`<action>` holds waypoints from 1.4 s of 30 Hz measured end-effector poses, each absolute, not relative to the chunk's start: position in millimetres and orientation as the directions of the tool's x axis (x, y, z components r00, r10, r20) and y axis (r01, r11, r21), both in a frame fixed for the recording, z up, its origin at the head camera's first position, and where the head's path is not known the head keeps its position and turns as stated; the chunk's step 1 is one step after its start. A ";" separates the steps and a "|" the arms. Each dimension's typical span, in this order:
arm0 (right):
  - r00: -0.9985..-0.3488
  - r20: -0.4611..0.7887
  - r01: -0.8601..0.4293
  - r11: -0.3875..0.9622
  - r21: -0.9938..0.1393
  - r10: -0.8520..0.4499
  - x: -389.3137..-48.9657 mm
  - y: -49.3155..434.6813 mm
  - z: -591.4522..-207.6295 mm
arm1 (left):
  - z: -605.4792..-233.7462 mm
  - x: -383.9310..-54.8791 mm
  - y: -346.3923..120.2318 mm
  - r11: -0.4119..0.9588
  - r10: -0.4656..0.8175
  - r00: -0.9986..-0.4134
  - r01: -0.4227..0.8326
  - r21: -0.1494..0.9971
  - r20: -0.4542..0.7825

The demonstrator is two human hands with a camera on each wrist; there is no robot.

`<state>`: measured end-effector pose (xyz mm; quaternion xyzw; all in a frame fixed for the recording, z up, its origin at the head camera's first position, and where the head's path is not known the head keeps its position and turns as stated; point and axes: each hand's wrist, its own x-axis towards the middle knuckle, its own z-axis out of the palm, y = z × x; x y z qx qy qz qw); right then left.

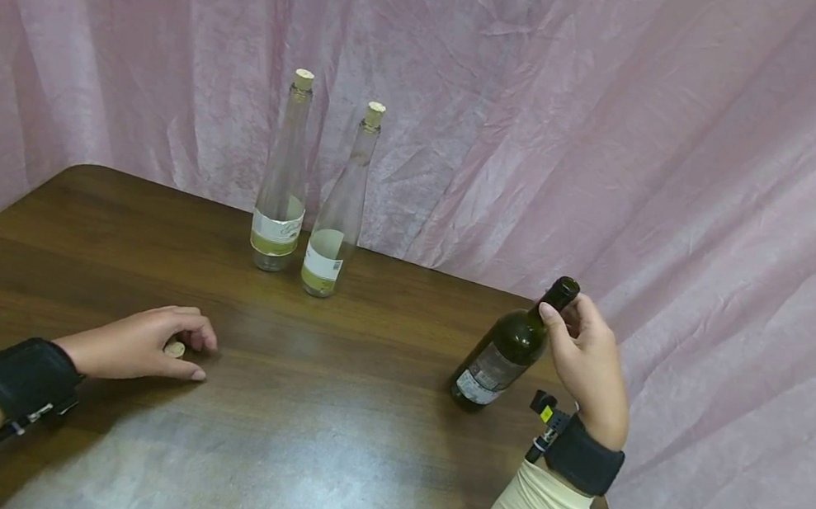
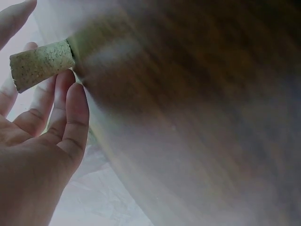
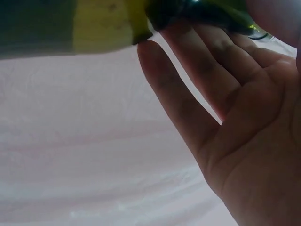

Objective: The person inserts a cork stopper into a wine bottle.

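On the right of the head view is a dark green wine bottle with a grey and white label and an uncorked mouth. My right hand pinches its neck between thumb and fingers; part of the neck crosses the top of the right wrist view. The bottle leans in the picture; whether its base is lifted I cannot tell. My left hand rests low over the table at left, fingers bent around a cork. The cork stands on end on the tabletop, and the thumb is apart from it.
Two clear glass bottles, one at the left and one beside it, stand near the table's back edge with corks in their mouths. The brown wooden table ends at a pink curtain behind and to the right.
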<state>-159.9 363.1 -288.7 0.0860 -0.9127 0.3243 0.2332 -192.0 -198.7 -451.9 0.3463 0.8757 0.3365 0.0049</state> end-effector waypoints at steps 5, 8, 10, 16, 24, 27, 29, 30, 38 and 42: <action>-0.876 0.478 -0.362 0.752 -0.551 -0.071 -158.7 352.4 -285.0 | -453.1 -191.6 -199.5 0.526 0.611 -0.758 0.605 0.598 0.228; -0.869 0.482 -0.404 0.721 -0.562 -0.111 -159.6 345.7 -284.6 | -453.5 -190.6 -199.1 0.536 0.605 -0.766 0.595 0.598 0.219; -0.863 0.486 -0.434 0.700 -0.567 -0.141 -160.2 341.2 -284.7 | -453.4 -190.5 -199.2 0.540 0.605 -0.767 0.594 0.596 0.216; -0.859 0.468 -0.470 0.684 -0.558 -0.209 -160.5 327.4 -283.0 | -454.5 -189.8 -199.2 0.530 0.607 -0.763 0.597 0.603 0.222; -0.833 0.470 -0.529 0.665 -0.527 -0.291 -160.1 312.0 -281.0 | -457.3 -189.9 -200.7 0.529 0.612 -0.755 0.613 0.586 0.237; -0.810 0.490 -0.568 0.637 -0.521 -0.322 -159.3 307.6 -279.9 | -456.0 -191.2 -200.7 0.529 0.615 -0.753 0.614 0.586 0.234; -0.797 0.499 -0.588 0.625 -0.514 -0.340 -158.9 304.8 -278.5 | -454.9 -192.3 -200.5 0.531 0.614 -0.755 0.612 0.586 0.231; -0.793 0.501 -0.595 0.620 -0.513 -0.347 -158.5 303.5 -277.8 | -454.5 -192.7 -200.3 0.531 0.612 -0.756 0.610 0.589 0.232; -0.768 0.507 -0.631 0.595 -0.498 -0.391 -157.9 294.7 -276.4 | -454.3 -195.5 -204.5 0.539 0.617 -0.759 0.600 0.591 0.208; -0.755 0.512 -0.649 0.577 -0.496 -0.410 -157.9 291.6 -277.1 | -454.0 -194.4 -207.5 0.537 0.613 -0.762 0.597 0.595 0.211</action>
